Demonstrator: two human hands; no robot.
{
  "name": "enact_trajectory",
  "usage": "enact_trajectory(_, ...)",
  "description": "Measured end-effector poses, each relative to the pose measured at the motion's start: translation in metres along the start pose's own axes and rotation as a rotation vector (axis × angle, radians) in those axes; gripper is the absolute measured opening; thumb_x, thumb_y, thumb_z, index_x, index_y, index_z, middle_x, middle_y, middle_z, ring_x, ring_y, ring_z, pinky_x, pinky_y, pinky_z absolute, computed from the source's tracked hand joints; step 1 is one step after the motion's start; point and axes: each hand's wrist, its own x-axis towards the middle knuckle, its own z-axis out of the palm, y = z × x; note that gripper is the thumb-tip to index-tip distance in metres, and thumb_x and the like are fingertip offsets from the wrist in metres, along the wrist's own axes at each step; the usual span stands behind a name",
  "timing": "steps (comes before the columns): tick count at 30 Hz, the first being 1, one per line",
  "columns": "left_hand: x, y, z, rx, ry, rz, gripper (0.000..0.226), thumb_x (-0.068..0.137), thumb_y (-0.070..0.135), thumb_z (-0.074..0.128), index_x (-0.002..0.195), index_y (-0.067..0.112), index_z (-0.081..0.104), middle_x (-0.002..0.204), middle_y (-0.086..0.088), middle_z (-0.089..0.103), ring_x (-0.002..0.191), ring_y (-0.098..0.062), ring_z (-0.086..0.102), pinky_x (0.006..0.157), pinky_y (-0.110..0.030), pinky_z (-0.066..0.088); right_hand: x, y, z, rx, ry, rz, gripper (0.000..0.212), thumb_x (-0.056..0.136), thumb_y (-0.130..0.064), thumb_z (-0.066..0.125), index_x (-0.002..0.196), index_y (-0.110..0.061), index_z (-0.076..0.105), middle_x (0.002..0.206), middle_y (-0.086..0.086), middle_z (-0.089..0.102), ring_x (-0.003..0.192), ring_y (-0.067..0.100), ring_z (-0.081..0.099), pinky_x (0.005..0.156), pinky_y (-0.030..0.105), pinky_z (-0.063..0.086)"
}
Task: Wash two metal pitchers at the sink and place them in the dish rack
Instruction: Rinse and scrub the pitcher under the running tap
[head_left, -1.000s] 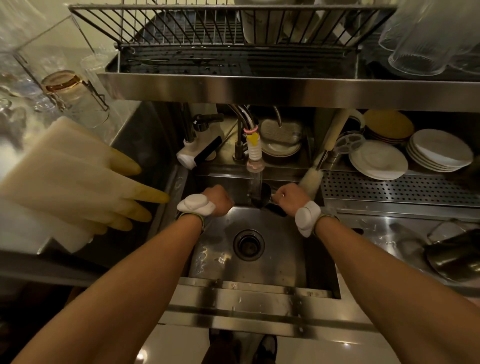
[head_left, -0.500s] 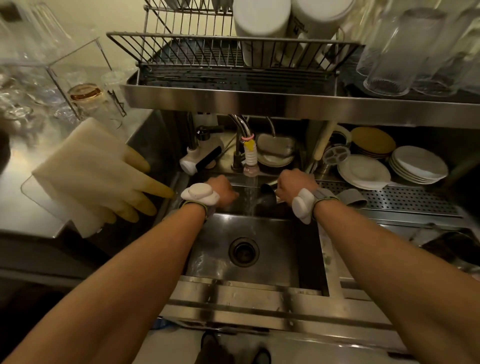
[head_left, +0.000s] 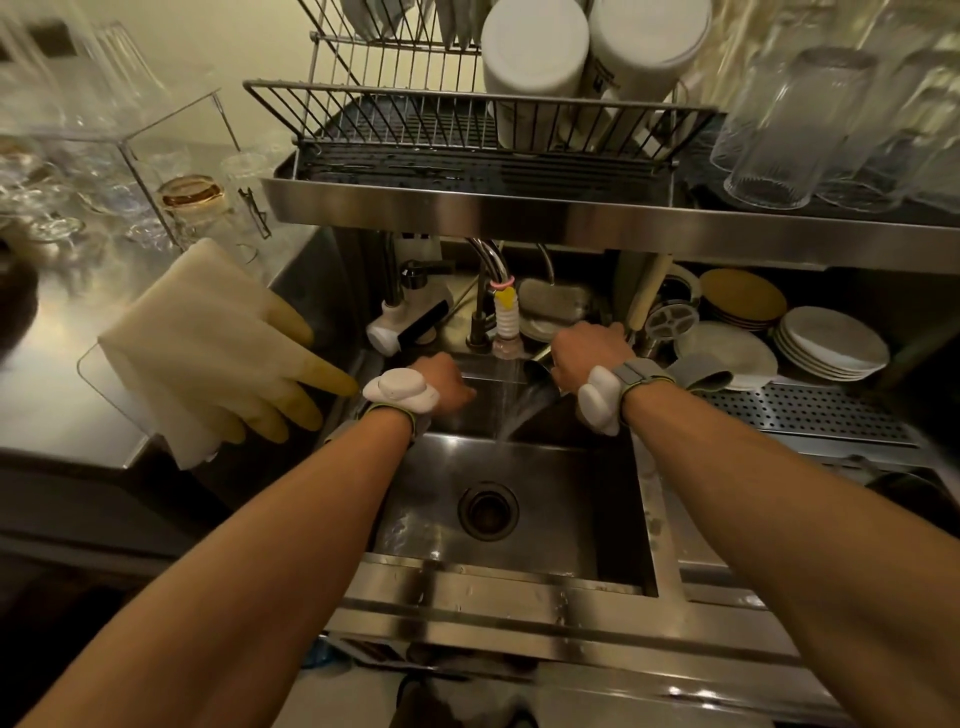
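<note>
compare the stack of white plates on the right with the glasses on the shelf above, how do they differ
The stack of white plates is opaque, while the glasses are clear and ribbed. The plates lie flat, one on another; the glasses stand mouth down, side by side. The plates sit under the steel shelf, beside the perforated drainboard; the glasses sit on top of that shelf. Both are right of the sink.

Your metal pitcher (head_left: 537, 364) sits tilted under the running tap (head_left: 505, 332), mostly hidden, above the sink (head_left: 519, 467).
</note>
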Motion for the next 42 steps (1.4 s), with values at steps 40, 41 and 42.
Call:
enact_trajectory(40, 0.039, -0.026, 0.041, -0.016, -0.139, -0.099, 0.036, 0.088, 0.038, 0.054, 0.103, 0.009, 0.07, 0.11, -0.013, 0.068, 0.099, -0.033, 0.065, 0.077, -0.033, 0.049, 0.028, -0.001, 0.109, 1.179, -0.078, 0.191, 0.024, 0.094, -0.01, 0.051, 0.075, -0.012, 0.066, 0.072, 0.001, 0.058, 0.065, 0.009, 0.051, 0.065, 0.025, 0.041)
enact_trajectory(41, 0.038, -0.024, 0.04, -0.02, -0.138, -0.095, 0.037, 0.088, 0.04, 0.054, 0.103, 0.01, 0.07, 0.109, -0.013, 0.068, 0.099, -0.033, 0.065, 0.077, -0.033, 0.049, 0.027, 0.0, 0.107, 1.135, -0.069, 0.181, 0.021, 0.094, -0.011, 0.051, 0.084, -0.006, 0.069, 0.078, 0.003, 0.06, 0.069, 0.012, 0.053, 0.066, 0.025, 0.041)
enact_trajectory(42, 0.036, -0.022, 0.039, -0.024, -0.136, -0.089, 0.038, 0.088, 0.041, 0.054, 0.102, 0.009, 0.07, 0.108, -0.012, 0.068, 0.098, -0.032, 0.065, 0.076, -0.033, 0.049, 0.024, 0.002, 0.104, 1.099, -0.049, 0.18, 0.021, 0.094, -0.013, 0.052, 0.092, -0.001, 0.07, 0.084, 0.006, 0.062, 0.074, 0.014, 0.055, 0.067, 0.025, 0.041)
